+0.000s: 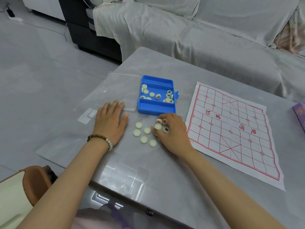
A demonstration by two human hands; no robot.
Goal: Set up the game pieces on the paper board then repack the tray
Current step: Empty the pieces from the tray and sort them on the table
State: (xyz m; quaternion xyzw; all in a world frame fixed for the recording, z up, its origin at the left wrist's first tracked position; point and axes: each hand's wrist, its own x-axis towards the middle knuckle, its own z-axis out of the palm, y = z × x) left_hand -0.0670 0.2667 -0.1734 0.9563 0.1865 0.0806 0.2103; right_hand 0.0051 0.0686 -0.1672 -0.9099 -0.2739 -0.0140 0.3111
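Left hand (109, 120) lies flat on the table (165, 179), fingers straight, holding nothing; fingertips reach the near edge of the clear lid (122, 90). Bead bracelet (100, 139) on that wrist

Right hand (171, 134) is curled round a clutch of game pieces (159, 123), four as far as I can count

Between the hands: five loose pieces (144, 139) on the table, blank side up, set apart from each other

Blue tray (156, 107) is just beyond the right hand's fingers, touching the lid's right edge. Its middle compartment holds the remaining pieces (151, 94); the two narrow side compartments show bare plastic

Paper board (231, 129) lies flat to the right of the right hand, close to the wrist, no pieces on it

Writing: board has a red grid with 楚河 and 汉界 in red across the middle, upside down from my view. Pieces carry red or black characters; most are too small to read, one in the tray looks like a black 士

Purple box (299, 114) is cut off at the frame edge, far right of the board, label unreadable

Table is grey and glossy. Sofa under a grey cover (198, 30) beyond the table, grey floor off the left hand's side
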